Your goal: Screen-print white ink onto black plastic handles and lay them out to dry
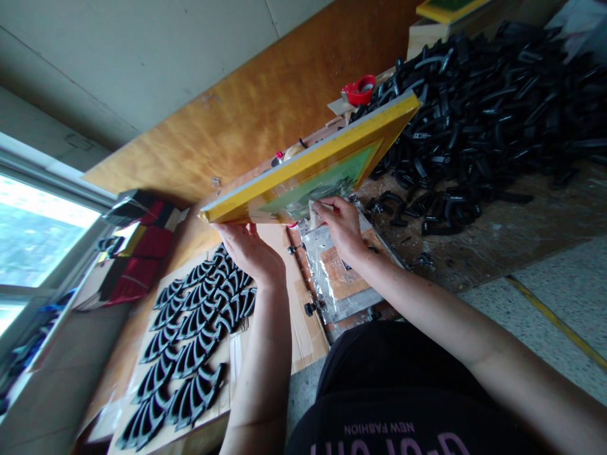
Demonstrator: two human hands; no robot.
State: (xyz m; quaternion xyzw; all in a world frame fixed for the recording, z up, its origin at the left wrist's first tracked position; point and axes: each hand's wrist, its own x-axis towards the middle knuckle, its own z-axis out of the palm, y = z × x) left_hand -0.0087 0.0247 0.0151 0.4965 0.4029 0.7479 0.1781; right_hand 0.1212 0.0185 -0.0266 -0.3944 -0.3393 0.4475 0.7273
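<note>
Yellow-edged frame [294, 175], one, steeply tilted above the bench [516, 221], with a green panel [351, 167] on its near face; left hand [253, 253], set against the frame's lower edge at its left end, fingers partly hidden, so whether its grip is closed cannot be told; right hand [342, 227], its grip pinching a white wad [313, 216] just beside the green panel, wad perhaps touching it, the contact being hard to make out.

Below the frame: grey plate [344, 309], one, bearing a brown block [353, 287]; black knob [310, 308], at the plate's left side.

To the left: curved black parts [199, 344], many, laid in fanned rows on a cardboard sheet [308, 335]; dark red boxes [147, 253], stacked near the window [42, 227].

To the right: loose black parts [455, 107], a large heap with stragglers toward the plate; red tape dispenser [359, 91], one, beyond the frame's upper edge; speckled floor [545, 303], crossed by a yellow line [554, 322].
</note>
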